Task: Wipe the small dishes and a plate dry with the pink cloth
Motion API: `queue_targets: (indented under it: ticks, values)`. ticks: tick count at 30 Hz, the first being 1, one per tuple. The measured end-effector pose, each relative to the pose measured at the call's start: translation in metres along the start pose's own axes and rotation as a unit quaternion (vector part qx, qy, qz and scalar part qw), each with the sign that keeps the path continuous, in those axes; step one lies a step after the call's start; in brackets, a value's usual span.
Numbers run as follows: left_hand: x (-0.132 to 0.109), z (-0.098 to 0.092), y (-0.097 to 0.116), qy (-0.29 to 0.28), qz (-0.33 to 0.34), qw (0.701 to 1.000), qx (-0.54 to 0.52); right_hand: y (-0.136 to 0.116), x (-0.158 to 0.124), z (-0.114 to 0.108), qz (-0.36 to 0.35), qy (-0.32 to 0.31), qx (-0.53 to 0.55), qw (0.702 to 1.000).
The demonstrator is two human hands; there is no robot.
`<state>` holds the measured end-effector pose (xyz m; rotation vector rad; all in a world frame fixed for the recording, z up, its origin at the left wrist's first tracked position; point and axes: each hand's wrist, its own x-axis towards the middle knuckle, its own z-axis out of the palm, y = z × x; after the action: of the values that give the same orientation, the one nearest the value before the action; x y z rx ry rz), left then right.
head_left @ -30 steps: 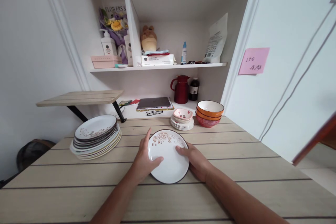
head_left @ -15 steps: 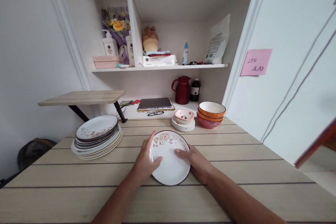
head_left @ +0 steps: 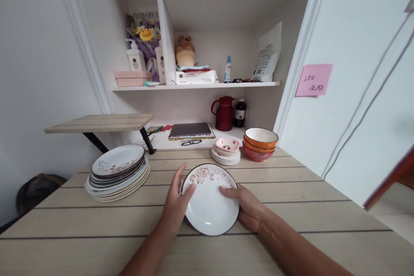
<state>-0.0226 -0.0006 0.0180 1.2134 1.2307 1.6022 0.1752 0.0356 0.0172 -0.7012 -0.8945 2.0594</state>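
A round white plate (head_left: pixel 211 209) with a dark rim and brown flowers along its far side is held between my two hands over the table. My left hand (head_left: pixel 176 200) grips its left edge, thumb on the face and fingers at the rim. On the right edge, my right hand (head_left: pixel 247 207) has its thumb on top and its fingers underneath. To the left stands a stack of plates (head_left: pixel 118 161), with the same flower pattern on the top one. Farther back are a small pink square dish (head_left: pixel 227 144) on small white plates (head_left: pixel 226 159) and stacked bowls (head_left: pixel 260 143).
A low wooden riser (head_left: pixel 100 123) on black legs stands behind the plate stack. Along the back lie a laptop (head_left: pixel 190 129) and glasses (head_left: pixel 190 142), beside a red jug (head_left: pixel 224 113) and a dark bottle (head_left: pixel 239 113). A white shelf (head_left: pixel 197 86) holds small goods above.
The plate has come slightly nearer and tilted a little. My left thumb has moved up along its face, and the left fingers have closed in at the edge. The view has shifted slightly.
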Motion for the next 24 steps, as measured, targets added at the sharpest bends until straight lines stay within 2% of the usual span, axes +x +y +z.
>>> queue_targets:
  ticks: [3,6,11,16,19,21,24]
  values:
    - [0.000,0.001,0.002,0.058,-0.095,0.987,-0.116,0.001,0.003,-0.003,-0.006,0.029,0.014,0.999]
    - [0.003,-0.004,-0.002,0.090,-0.122,0.973,-0.176,0.002,0.007,-0.006,-0.007,0.061,0.043,0.997]
    - [0.015,-0.020,-0.010,0.189,-0.085,0.957,-0.201,0.003,0.015,-0.013,-0.023,0.110,0.108,0.988]
    - [0.018,-0.028,-0.006,0.216,-0.031,0.956,-0.193,0.006,0.020,-0.015,-0.049,0.159,0.078,0.983]
    - [0.016,-0.026,-0.008,0.191,0.001,0.976,-0.107,0.008,0.021,-0.013,-0.051,0.148,0.071,0.985]
    - [0.015,-0.024,-0.013,0.160,0.038,0.986,0.038,0.008,0.020,-0.012,-0.052,0.147,0.085,0.984]
    - [0.017,-0.022,-0.022,0.122,0.078,0.968,0.206,0.005,0.021,-0.012,-0.061,0.170,0.129,0.975]
